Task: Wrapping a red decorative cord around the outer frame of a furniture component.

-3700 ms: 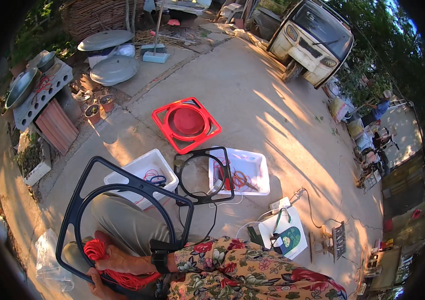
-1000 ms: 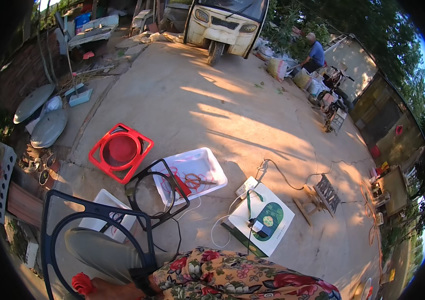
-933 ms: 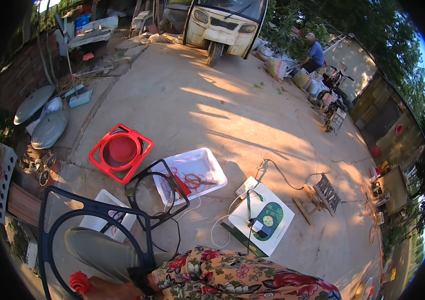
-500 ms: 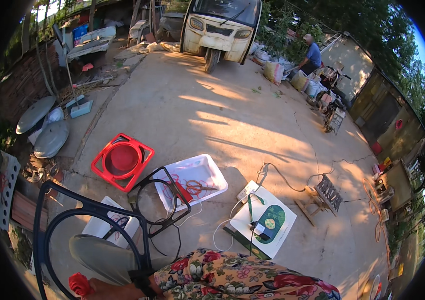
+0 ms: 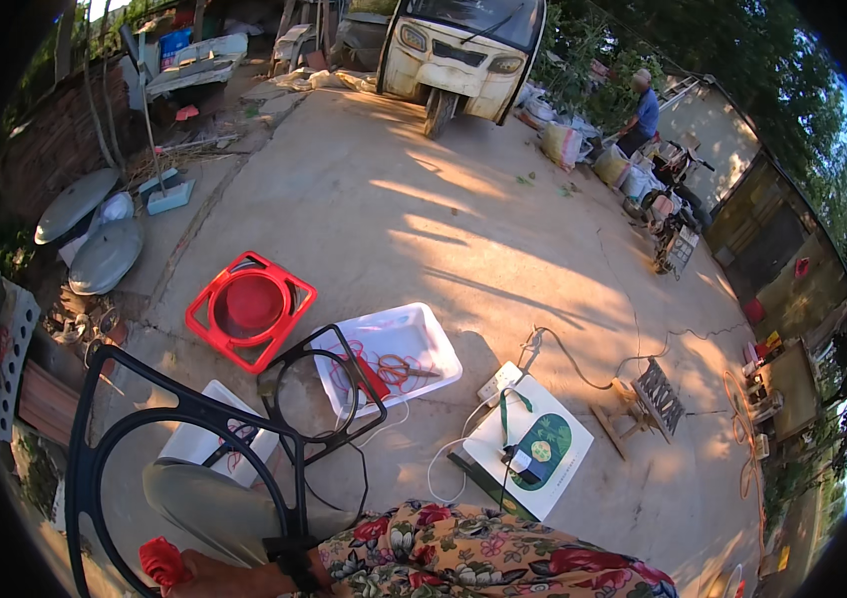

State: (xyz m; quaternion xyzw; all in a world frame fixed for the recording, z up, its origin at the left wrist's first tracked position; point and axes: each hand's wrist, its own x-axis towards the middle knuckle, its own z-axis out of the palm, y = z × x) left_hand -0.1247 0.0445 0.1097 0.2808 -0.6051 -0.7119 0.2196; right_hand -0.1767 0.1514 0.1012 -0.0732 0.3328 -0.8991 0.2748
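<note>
My right hand (image 5: pixel 206 578) reaches across to the lower left, closed around a bunched red thing (image 5: pixel 163 562) shaped a bit like a rose. A black band is on that wrist, below a floral sleeve (image 5: pixel 463 553). Close by the hand stands a large black frame (image 5: pixel 189 417) with a round ring inside. A smaller black frame (image 5: pixel 329 448) with a ring leans beside it, overlapping a white tray (image 5: pixel 409 334). That tray holds orange-handled scissors (image 5: pixel 399 370) and red cord. A second white tray (image 5: pixel 212 399) holds dark-handled scissors (image 5: pixel 231 446). My left hand is out of sight.
A red frame with a round middle (image 5: pixel 296 317) lies on the concrete. To the right are a white-and-green box (image 5: pixel 568 463), a power strip (image 5: pixel 499 382), cables and a small stool (image 5: pixel 660 401). Farther off stand a three-wheeled vehicle (image 5: pixel 461 70) and a person (image 5: pixel 645 112) beside sacks.
The whole view has shifted slightly, moving most of the scene a little to the right. My right hand keeps its hold on the red thing in nearly the same place.
</note>
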